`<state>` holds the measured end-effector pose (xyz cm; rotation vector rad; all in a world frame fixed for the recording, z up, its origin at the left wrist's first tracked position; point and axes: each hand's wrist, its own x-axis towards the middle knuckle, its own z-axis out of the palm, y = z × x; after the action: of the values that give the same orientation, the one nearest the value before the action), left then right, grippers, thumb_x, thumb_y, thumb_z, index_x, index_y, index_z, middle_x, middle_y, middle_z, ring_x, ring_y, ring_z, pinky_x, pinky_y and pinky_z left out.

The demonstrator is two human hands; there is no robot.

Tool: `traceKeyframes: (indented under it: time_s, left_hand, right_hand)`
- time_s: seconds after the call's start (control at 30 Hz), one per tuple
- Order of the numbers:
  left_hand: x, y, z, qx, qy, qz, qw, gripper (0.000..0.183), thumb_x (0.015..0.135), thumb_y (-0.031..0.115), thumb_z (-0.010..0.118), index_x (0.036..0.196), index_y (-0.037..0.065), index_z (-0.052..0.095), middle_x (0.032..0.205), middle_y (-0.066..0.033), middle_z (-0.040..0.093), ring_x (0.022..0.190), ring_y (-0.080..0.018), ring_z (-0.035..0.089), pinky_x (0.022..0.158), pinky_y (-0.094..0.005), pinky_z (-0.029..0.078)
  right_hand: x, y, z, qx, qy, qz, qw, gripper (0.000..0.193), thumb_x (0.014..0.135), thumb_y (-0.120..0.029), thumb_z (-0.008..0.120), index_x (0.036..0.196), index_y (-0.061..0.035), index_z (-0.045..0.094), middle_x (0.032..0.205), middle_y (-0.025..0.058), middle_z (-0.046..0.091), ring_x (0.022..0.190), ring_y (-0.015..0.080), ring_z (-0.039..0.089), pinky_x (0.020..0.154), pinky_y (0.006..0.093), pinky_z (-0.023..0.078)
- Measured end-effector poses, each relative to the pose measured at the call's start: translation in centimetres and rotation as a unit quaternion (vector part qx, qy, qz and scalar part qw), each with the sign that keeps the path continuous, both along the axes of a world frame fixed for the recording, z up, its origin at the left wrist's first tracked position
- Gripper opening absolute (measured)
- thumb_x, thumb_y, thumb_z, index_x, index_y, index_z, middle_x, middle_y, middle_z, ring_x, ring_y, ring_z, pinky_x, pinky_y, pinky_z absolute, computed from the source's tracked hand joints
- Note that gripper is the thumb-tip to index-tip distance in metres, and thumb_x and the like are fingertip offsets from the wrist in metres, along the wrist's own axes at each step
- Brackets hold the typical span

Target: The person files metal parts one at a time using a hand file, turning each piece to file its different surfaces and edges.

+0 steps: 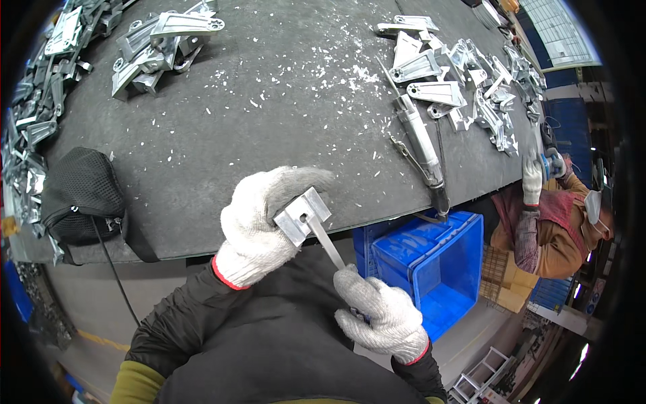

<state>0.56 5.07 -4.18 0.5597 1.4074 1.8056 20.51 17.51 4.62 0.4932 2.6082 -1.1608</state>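
Both my hands wear white knit gloves with grey palms and red cuffs. Gripped in my left hand (252, 222) is a silvery metal casting (291, 226) with a block-like end and a hole, held in front of my body at the table's near edge. My right hand (387, 316) is closed around a narrow flat file (327, 245). The file's tip lies at the hole in the casting; how deep it reaches cannot be seen. Most of the casting behind my left fingers is hidden.
On the dark table (269, 135), strewn with metal chips, an air-powered tool (418, 138) lies right of centre. Castings are heaped far left (165, 44) and right (437, 74). A black mesh pouch (82, 195) sits left. A blue crate (431, 266) stands below right, near another person (555, 229).
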Motion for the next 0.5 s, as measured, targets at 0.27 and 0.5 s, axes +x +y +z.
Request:
traceKeyframes:
  time_s: [0.27, 0.5]
  left_hand:
    - [0.0, -0.3, -0.7, 0.036, 0.119, -0.008, 0.992, 0.051, 0.094, 0.004, 0.072, 0.138, -0.004, 0.047, 0.133, -0.0300, 0.061, 0.125, -0.0391, 0.063, 0.101, -0.0482, 0.058]
    - [0.0, -0.3, -0.9, 0.011, 0.199, -0.011, 0.980, 0.047, 0.096, 0.002, 0.068, 0.138, -0.002, 0.046, 0.132, -0.0299, 0.062, 0.123, -0.0377, 0.064, 0.098, -0.0474, 0.059]
  right_hand:
    - [-0.7, -0.6, 0.6, 0.049, 0.052, 0.019, 0.997, 0.051, 0.077, -0.019, 0.081, 0.126, -0.0096, 0.070, 0.102, 0.0182, 0.074, 0.065, 0.0315, 0.068, 0.060, 0.0388, 0.057]
    - [-1.5, -0.1, 2.3, 0.064, -0.022, 0.012, 0.998, 0.052, 0.079, -0.019, 0.081, 0.129, -0.0113, 0.069, 0.092, 0.0114, 0.073, 0.068, 0.0292, 0.070, 0.062, 0.0387, 0.057]
